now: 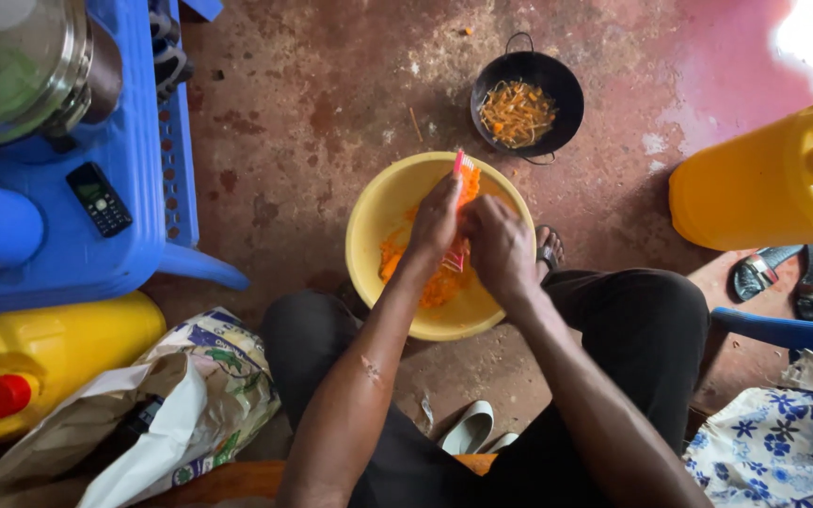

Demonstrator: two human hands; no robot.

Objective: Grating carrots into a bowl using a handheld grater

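A yellow plastic bowl sits on the red floor between my knees, with a heap of grated orange carrot in it. My left hand grips a small pink grater held upright over the bowl. My right hand is closed against the grater's face, pressing a piece of carrot that is mostly hidden by the fingers. Both hands touch each other above the bowl's middle.
A black pan holding orange peelings stands beyond the bowl. Left is a blue plastic stool with a steel pot and a mobile phone. Yellow jerrycans flank me. Sandals lie at right.
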